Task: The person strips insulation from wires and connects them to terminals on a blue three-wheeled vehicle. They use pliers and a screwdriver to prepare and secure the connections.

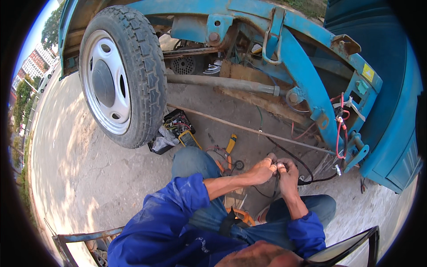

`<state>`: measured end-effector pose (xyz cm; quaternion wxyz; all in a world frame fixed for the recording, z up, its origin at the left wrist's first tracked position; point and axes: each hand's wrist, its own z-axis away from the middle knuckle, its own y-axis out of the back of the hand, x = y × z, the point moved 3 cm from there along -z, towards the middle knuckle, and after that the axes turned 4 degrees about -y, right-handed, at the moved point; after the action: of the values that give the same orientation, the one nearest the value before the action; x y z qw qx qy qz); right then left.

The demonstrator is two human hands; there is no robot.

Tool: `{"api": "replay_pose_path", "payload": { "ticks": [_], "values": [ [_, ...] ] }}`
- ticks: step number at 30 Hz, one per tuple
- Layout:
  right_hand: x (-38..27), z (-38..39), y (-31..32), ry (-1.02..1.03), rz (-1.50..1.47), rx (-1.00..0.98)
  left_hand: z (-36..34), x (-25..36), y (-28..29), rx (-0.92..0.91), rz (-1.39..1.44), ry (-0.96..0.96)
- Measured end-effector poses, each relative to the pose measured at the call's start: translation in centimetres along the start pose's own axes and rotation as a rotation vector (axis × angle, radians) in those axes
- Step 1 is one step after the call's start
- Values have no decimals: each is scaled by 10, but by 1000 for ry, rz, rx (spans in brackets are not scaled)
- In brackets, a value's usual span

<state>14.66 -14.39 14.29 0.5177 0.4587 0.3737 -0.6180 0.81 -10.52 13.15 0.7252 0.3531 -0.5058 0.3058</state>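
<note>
My left hand (pixel 262 171) and my right hand (pixel 288 173) meet low in front of me, fingers closed around a small piece I cannot make out, with a dark cable (pixel 275 187) hanging below them. A thicker black cable (pixel 311 175) runs just beyond my right hand. At left of my hands lie a yellow-and-black tool (pixel 231 143), a dark ring-shaped item (pixel 239 165), an open dark case (pixel 162 144) of wires and a yellow meter (pixel 189 139). Red wires with connectors (pixel 340 129) hang from the vehicle's blue frame (pixel 300 80).
A wheel (pixel 106 84) stands at upper left beside the tilted-open underside of the vehicle. A long thin rod (pixel 235 125) crosses above my hands. Blue bodywork (pixel 391 133) fills the right edge. A rusty metal frame (pixel 89 236) is at lower left, on concrete ground (pixel 66 169).
</note>
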Motion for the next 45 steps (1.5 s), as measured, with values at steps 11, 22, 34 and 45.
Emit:
{"api": "replay_pose_path", "payload": {
  "ticks": [11, 22, 34, 45],
  "values": [
    [-3, 4, 0, -32, -32, -31, 1, 3, 0, -9, 16, 44],
    [0, 1, 1, 2, 19, -12, -2, -3, -2, 14, -12, 77],
    [0, 1, 2, -43, 66, 7, 1, 8, 1, 18, -27, 48],
    [2, 0, 3, 0, 71, 34, 2, 11, 2, 3, 12, 48]
  ]
}}
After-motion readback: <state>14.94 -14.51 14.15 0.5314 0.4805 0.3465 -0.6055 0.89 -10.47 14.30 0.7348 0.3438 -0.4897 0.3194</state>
